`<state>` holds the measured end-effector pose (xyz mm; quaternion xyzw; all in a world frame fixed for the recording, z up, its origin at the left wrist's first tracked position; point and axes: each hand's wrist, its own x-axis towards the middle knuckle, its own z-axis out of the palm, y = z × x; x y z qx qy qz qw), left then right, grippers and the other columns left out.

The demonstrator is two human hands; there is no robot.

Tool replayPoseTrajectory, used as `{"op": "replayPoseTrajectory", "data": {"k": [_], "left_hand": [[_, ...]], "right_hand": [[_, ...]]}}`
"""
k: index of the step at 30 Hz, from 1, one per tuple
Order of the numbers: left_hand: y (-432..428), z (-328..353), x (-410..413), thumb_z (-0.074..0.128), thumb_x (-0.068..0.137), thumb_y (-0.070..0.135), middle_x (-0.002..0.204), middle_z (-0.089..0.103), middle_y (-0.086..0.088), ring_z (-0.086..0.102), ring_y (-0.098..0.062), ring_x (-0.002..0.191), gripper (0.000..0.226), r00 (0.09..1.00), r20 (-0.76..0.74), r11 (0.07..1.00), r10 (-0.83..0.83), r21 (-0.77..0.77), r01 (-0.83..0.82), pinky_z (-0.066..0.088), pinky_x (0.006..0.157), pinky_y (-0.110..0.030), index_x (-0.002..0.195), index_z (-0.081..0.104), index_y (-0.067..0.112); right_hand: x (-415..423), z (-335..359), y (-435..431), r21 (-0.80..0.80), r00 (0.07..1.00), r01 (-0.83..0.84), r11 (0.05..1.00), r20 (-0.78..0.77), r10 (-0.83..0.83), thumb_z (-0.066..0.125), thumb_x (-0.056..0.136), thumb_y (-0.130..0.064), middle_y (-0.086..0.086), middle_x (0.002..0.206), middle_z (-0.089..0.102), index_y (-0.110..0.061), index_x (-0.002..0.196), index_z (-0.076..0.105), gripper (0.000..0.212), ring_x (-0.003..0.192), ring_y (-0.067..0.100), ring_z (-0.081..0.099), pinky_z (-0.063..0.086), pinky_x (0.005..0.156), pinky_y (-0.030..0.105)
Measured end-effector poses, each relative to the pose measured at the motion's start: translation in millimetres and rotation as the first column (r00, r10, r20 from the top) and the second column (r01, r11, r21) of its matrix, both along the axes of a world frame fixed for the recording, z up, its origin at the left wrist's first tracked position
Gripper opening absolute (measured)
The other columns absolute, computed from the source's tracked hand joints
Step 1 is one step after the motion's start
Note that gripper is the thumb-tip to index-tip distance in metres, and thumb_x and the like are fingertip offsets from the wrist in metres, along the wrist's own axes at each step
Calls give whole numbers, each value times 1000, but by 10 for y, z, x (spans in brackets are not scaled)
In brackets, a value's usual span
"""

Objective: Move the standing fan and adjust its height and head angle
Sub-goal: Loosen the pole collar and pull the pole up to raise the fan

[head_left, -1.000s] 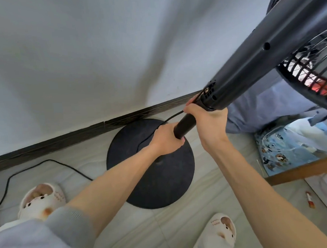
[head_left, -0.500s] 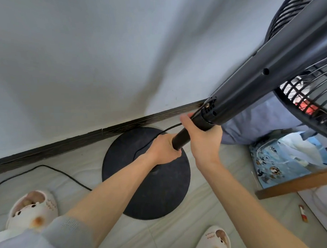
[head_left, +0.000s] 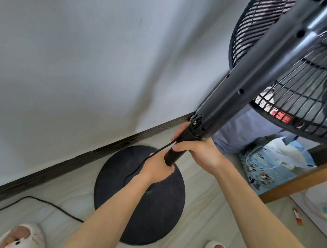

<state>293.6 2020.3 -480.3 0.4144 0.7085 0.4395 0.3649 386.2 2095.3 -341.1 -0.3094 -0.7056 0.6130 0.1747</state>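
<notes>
A black standing fan rises from its round base (head_left: 145, 211) on the floor by the wall. Its thick upper column (head_left: 252, 87) runs up to the right, and the wire-cage head (head_left: 295, 100) fills the upper right corner. My left hand (head_left: 158, 170) is wrapped around the thin pole (head_left: 173, 157) low down. My right hand (head_left: 199, 154) grips the same pole just above it, right under the collar (head_left: 196, 123) of the thick column. The fan's black cord (head_left: 142, 163) trails from the collar past my left hand.
A white wall and dark skirting board (head_left: 84, 159) stand just behind the base. A black cable (head_left: 49, 203) lies on the pale floor at left. My slippers (head_left: 19, 245) show at the bottom. A wooden bar (head_left: 296, 182), blue printed bag (head_left: 263, 167) and bedding sit at right.
The fan head and thick column have risen and shifted up-right in view. Both hands stay on the pole; the right hand now sits directly below the collar.
</notes>
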Motion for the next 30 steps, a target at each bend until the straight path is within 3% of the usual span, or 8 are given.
{"op": "replayPoseTrajectory", "data": {"k": [4, 6, 9, 11, 15, 21, 27, 30], "left_hand": [[1, -13, -46, 62, 75, 23, 64, 60, 28, 56, 3, 60, 37, 999, -49, 999, -20, 36, 22, 36, 52, -22, 70, 50, 58], [-10, -37, -60, 64, 76, 26, 67, 62, 23, 58, 0, 61, 27, 998, -66, 1000, -17, 24, 18, 36, 51, -20, 69, 52, 48], [-19, -129, -73, 67, 80, 32, 64, 65, 13, 60, -4, 60, 20, 998, -57, 1000, -10, -1, 10, 40, 51, -18, 65, 54, 37], [-20, -150, -86, 67, 79, 32, 62, 65, 9, 60, -6, 57, 23, 999, -40, 1000, -2, -3, 2, 41, 51, -18, 62, 52, 33], [2, -140, -118, 69, 75, 29, 63, 66, 2, 61, -10, 59, 16, 999, -34, 999, 5, -33, -6, 48, 54, -25, 67, 57, 22], [-14, -75, -91, 71, 77, 21, 74, 70, -2, 66, -20, 72, 11, 999, -14, 998, -39, -44, 39, 57, 74, -45, 79, 64, 13], [-37, -6, -129, 65, 70, 29, 87, 74, 1, 68, -18, 83, 21, 996, 30, 993, -78, -84, 81, 56, 83, -45, 88, 68, 20], [-22, -17, -149, 65, 69, 28, 85, 74, -1, 68, -21, 80, 20, 996, 21, 993, -82, -82, 84, 57, 80, -45, 86, 67, 16]], "right_hand": [[-137, -139, -264, 124, 910, 410, 904, -120, -397, 85, 70, -2, -8, 72, 73, -9, 76, 71, 17, 70, 4, 69, 52, 64, 13], [-207, -186, -342, 168, 864, 501, 849, -155, -480, 85, 72, -5, -9, 69, 71, -6, 77, 68, 18, 66, 3, 68, 51, 61, 13], [-254, -206, -421, 199, 840, 538, 819, -205, -502, 86, 75, -18, -9, 73, 71, -19, 79, 67, 19, 73, 7, 69, 52, 66, 16], [-275, -195, -443, 189, 836, 540, 820, -235, -496, 84, 77, -20, -11, 72, 71, -26, 75, 68, 17, 72, 6, 69, 52, 66, 15], [-257, -150, -356, 172, 887, 458, 872, -158, -434, 78, 74, -5, -12, 67, 70, -28, 62, 69, 28, 65, 5, 67, 52, 62, 15], [-164, -133, -296, 68, 918, 373, 925, -169, -358, 73, 66, 3, -6, 71, 69, -28, 60, 69, 31, 69, 9, 65, 55, 66, 20], [-26, 57, -146, 32, 998, 30, 999, -64, -28, 75, 65, -1, -11, 81, 72, -38, 70, 72, 37, 87, 10, 68, 58, 77, 25], [-64, 9, -206, 110, 981, 184, 977, -77, -177, 81, 69, -3, -7, 84, 74, -29, 75, 73, 29, 84, 8, 69, 55, 72, 20]]}}
